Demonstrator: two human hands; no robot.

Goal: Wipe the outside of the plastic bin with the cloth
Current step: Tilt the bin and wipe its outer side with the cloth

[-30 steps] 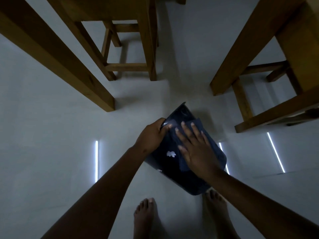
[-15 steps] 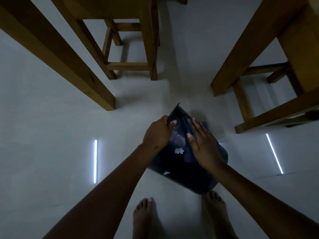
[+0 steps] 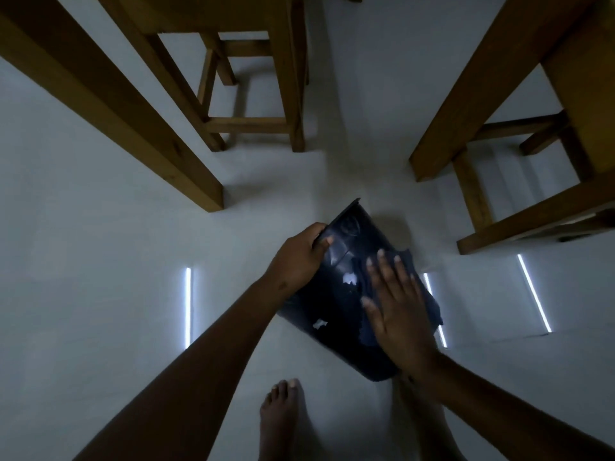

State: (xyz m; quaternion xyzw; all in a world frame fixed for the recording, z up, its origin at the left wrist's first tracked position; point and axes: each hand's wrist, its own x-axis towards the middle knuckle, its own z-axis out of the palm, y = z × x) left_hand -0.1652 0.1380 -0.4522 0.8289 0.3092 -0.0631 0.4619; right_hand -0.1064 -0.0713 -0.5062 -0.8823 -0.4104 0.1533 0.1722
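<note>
A dark blue plastic bin (image 3: 329,304) lies tilted on its side above the pale floor, its rim pointing away from me. My left hand (image 3: 298,257) grips the bin's rim at the upper left. My right hand (image 3: 397,307) lies flat with fingers spread on a dark cloth (image 3: 429,294), pressing it against the bin's right side. Cloth and bin are nearly the same colour, so the cloth's edges are hard to trace. Pale scuffed patches show on the bin's wall.
Wooden table legs (image 3: 143,134) and a wooden stool (image 3: 253,94) stand at the upper left. More wooden furniture (image 3: 499,121) stands at the right. My bare feet (image 3: 283,420) are on the floor just below the bin. Bright light strips reflect on the floor.
My right hand with the cloth has slid down the bin's side toward me and to the right. My left hand stays on the rim.
</note>
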